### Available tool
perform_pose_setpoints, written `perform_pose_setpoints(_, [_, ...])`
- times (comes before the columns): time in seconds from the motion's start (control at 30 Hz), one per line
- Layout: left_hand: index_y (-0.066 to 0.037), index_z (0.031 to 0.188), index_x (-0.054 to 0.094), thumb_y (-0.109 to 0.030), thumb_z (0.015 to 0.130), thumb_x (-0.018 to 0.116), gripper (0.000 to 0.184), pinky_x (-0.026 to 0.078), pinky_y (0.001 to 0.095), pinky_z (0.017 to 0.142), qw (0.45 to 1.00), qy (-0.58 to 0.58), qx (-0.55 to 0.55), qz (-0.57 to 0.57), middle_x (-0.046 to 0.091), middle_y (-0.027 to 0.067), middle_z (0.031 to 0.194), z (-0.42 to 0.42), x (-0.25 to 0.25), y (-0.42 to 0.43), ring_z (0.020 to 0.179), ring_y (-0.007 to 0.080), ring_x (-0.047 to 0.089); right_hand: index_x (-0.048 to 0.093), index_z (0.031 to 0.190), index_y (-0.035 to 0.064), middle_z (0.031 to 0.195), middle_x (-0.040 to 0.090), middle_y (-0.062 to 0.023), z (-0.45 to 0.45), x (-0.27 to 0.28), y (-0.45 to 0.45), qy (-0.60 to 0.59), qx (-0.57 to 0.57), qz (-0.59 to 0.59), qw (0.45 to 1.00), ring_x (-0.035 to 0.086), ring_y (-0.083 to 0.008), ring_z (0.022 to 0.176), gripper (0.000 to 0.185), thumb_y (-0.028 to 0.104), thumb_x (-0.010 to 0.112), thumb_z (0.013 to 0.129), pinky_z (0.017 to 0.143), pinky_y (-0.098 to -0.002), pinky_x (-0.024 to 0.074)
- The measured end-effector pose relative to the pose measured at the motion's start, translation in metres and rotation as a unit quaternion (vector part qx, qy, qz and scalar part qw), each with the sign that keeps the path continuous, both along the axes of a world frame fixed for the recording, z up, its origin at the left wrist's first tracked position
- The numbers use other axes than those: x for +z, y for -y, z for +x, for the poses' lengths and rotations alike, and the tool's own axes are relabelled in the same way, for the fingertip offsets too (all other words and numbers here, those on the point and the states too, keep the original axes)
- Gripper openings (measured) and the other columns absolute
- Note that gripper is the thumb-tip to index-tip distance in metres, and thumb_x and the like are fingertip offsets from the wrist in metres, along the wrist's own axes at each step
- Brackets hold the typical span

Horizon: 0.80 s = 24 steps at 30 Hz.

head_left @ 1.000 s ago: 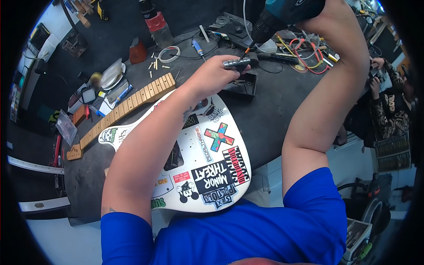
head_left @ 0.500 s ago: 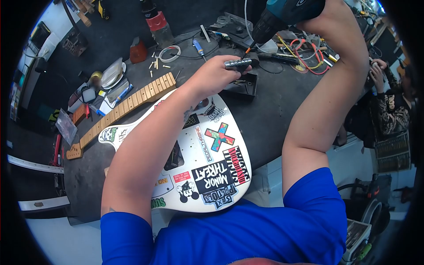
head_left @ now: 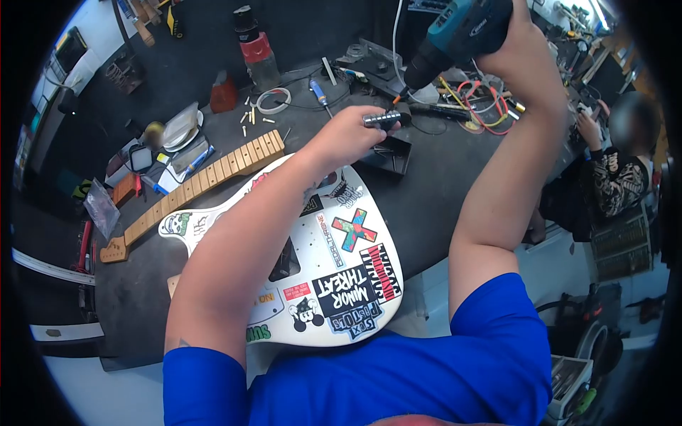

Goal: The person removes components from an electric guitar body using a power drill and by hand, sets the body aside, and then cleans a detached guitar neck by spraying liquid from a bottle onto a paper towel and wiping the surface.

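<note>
My right hand (head_left: pixel 524 60) is wrapped round a teal and black cordless drill (head_left: pixel 465 32) at the top of the view. Its orange-collared bit points down at a small silver ridged guitar bridge (head_left: pixel 382 120). My left hand (head_left: pixel 349 131) grips that bridge above the far edge of the guitar body; the bit's tip meets or nearly meets it, I cannot tell which. Below my left forearm lies the white, sticker-covered guitar body (head_left: pixel 341 245), partly hidden by the arm. A detached maple guitar neck (head_left: pixel 202 184) rests on the bench at the left.
A small black tray (head_left: pixel 398 162) sits just beyond the body. A blue screwdriver (head_left: pixel 320 94), a coiled white cable (head_left: pixel 273 101) and red-handled tools (head_left: pixel 483 99) lie on the dark bench (head_left: pixel 440 192). Another person (head_left: pixel 614 174) is at the right.
The view has tilted, so the whole bench sits slightly lower in it. More of the drill shows. Both hands keep their hold, and the bit still points at the bridge.
</note>
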<state>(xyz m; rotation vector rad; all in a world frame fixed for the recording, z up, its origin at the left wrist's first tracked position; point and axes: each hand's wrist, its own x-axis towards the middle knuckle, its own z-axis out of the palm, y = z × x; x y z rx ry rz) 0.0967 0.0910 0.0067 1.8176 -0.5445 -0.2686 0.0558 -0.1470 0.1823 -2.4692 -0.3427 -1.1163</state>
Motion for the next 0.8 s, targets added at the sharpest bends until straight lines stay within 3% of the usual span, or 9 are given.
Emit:
perform_pose_setpoints(0.13, [-0.006, 0.128, 0.075, -0.007, 0.100, 0.064, 0.030, 0.052, 0.0307, 0.090, 0.999, 0.005, -0.003, 0.031, 0.076, 0.0076, 0.109, 0.000, 0.001, -0.001, 0.097, 0.0136, 0.068, 0.045, 0.135, 0.0060, 0.095, 0.071, -0.0255, 0.001, 0.001, 0.002, -0.003, 0.020, -0.002, 1.000, 0.072, -0.0473, 0.094, 0.080, 0.003, 0.081, 0.064, 0.083, -0.0492, 0.0555])
perform_pose_setpoints(0.23, [-0.006, 0.129, 0.075, -0.008, 0.100, 0.064, 0.031, 0.051, 0.0313, 0.090, 0.999, -0.004, -0.001, 0.039, 0.076, 0.0076, 0.108, -0.003, 0.005, -0.001, 0.096, 0.0140, 0.067, 0.042, 0.151, 0.0174, 0.110, 0.076, -0.0197, 0.009, -0.002, 0.015, -0.007, 0.015, -0.045, 0.999, 0.075, -0.0422, 0.107, 0.093, 0.009, 0.084, 0.068, 0.090, -0.0487, 0.0556])
perform_pose_setpoints(0.27, [-0.006, 0.129, 0.075, -0.008, 0.100, 0.064, 0.031, 0.051, 0.0313, 0.090, 0.999, -0.004, -0.002, 0.040, 0.076, 0.0075, 0.108, -0.004, 0.007, -0.002, 0.096, 0.0140, 0.067, 0.044, 0.148, 0.0202, 0.108, 0.075, -0.0210, 0.010, -0.004, 0.017, -0.006, 0.021, -0.037, 0.999, 0.074, -0.0454, 0.103, 0.091, 0.008, 0.083, 0.067, 0.086, -0.0510, 0.0554])
perform_pose_setpoints(0.37, [-0.007, 0.129, 0.075, -0.007, 0.100, 0.063, 0.032, 0.051, 0.0310, 0.091, 0.999, -0.001, -0.006, 0.041, 0.076, 0.0079, 0.110, -0.004, 0.007, -0.001, 0.098, 0.0139, 0.068, 0.044, 0.148, 0.0130, 0.110, 0.076, -0.0173, 0.005, -0.002, 0.013, -0.010, 0.011, -0.044, 0.999, 0.075, -0.0379, 0.106, 0.090, 0.008, 0.086, 0.069, 0.092, -0.0458, 0.0556])
perform_pose_setpoints(0.47, [-0.007, 0.129, 0.075, -0.008, 0.100, 0.063, 0.032, 0.051, 0.0309, 0.092, 0.999, -0.002, -0.006, 0.043, 0.076, 0.0082, 0.112, -0.005, 0.009, -0.001, 0.100, 0.0140, 0.068, 0.046, 0.135, 0.0061, 0.095, 0.071, -0.0258, -0.007, 0.005, -0.002, -0.010, -0.004, -0.016, 1.000, 0.071, -0.0477, 0.095, 0.080, 0.003, 0.080, 0.063, 0.082, -0.0499, 0.0554])
perform_pose_setpoints(0.8, [-0.007, 0.130, 0.074, -0.008, 0.100, 0.062, 0.033, 0.051, 0.0305, 0.094, 0.999, -0.017, -0.007, 0.048, 0.076, 0.0083, 0.112, -0.002, 0.007, 0.000, 0.102, 0.0142, 0.068, 0.045, 0.136, 0.0052, 0.097, 0.071, -0.0266, -0.012, 0.006, -0.005, -0.020, -0.025, -0.015, 0.999, 0.071, -0.0479, 0.097, 0.081, 0.003, 0.080, 0.063, 0.084, -0.0502, 0.0554])
